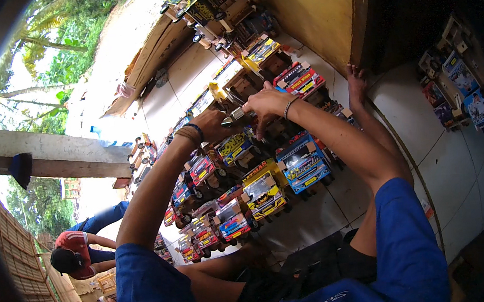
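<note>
Both my hands are over rows of painted toy trucks, near the middle of the view. My right hand (269, 105) is closed, its fingers bent at one end of a small silvery piece (237, 113) with a dark greenish end. My left hand (212, 125) is curled at the other side of that piece; what its fingers grip is hidden. Just below the hands is a blue and yellow toy truck (235, 147). A red toy truck (300, 80) stands beyond my right hand, and a larger blue one (303, 166) lies under my right forearm.
Nearer to me is a yellow toy truck (264, 194). More toy trucks (461, 79) stand at the far right, on white floor tiles (401, 103). A yellow wall (311, 17) rises at the back. At the left, a person in a red shirt (81, 255) bends beyond a beam (57, 155).
</note>
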Tool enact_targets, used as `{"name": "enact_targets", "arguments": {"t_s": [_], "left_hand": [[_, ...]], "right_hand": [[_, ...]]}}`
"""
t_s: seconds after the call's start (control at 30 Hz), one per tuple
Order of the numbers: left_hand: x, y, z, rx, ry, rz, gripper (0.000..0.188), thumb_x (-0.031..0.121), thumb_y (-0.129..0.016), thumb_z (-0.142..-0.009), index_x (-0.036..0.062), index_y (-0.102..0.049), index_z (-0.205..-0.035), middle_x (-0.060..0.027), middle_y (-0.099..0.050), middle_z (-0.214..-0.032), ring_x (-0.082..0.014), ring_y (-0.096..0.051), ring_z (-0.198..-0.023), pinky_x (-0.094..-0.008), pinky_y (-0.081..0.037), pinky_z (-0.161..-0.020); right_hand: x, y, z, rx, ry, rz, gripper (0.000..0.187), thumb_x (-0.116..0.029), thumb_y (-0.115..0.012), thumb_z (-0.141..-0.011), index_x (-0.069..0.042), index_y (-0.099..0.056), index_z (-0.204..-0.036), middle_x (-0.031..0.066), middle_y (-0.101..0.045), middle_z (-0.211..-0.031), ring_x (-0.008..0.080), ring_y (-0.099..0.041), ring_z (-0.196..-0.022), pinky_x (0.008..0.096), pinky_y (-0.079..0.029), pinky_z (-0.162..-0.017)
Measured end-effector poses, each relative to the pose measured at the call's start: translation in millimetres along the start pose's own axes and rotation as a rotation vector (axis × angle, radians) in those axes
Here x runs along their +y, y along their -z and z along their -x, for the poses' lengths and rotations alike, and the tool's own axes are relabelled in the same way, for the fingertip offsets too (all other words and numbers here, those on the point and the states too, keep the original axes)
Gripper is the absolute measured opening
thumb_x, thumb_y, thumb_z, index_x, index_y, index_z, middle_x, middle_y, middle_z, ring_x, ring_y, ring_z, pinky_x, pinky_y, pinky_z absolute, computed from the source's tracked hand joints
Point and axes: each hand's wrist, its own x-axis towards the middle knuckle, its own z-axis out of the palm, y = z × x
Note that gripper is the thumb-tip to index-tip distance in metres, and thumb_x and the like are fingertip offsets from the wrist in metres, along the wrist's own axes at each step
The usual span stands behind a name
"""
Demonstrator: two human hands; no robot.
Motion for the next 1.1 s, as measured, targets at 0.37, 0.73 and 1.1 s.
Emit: {"name": "enact_targets", "arguments": {"t_s": [0.37,0.73,1.1], "left_hand": [[-1,8,-5,-0.055,0.004,0.002,0.073,0.071,-0.061,-0.083,0.0005,-0.070,-0.100,-0.0237,-0.070,-0.085,-0.0355,-0.069,-0.079,-0.0454,-0.054,-0.074],[-2,-6,-8,0.060,0.026,-0.033,0.071,0.069,-0.065,-0.081,-0.0005,-0.071,-0.092,-0.0210,-0.068,-0.073,-0.0341,-0.067,-0.067,-0.0457,-0.053,-0.064],[-14,-41,-17,0.225,0.130,0.057,0.075,0.075,-0.064,-0.076,0.0012,-0.074,-0.084,-0.0201,-0.068,-0.070,-0.0341,-0.069,-0.064,-0.0458,-0.053,-0.061]], "right_hand": [[0,-2,1,0.044,0.012,0.009,0.086,-0.062,-0.087,-0.050,-0.016,-0.068,-0.120,0.0153,-0.069,-0.107,0.0343,-0.064,-0.107,0.0486,-0.033,-0.091],[1,-5,0,0.065,0.013,0.036,0.087,-0.066,-0.086,-0.045,-0.015,-0.070,-0.114,0.0147,-0.069,-0.104,0.0368,-0.064,-0.104,0.0464,-0.033,-0.090],[4,-10,-2,0.112,0.008,0.009,0.084,-0.065,-0.087,-0.045,-0.014,-0.070,-0.110,0.0138,-0.069,-0.103,0.0320,-0.064,-0.104,0.0468,-0.033,-0.086]]}}
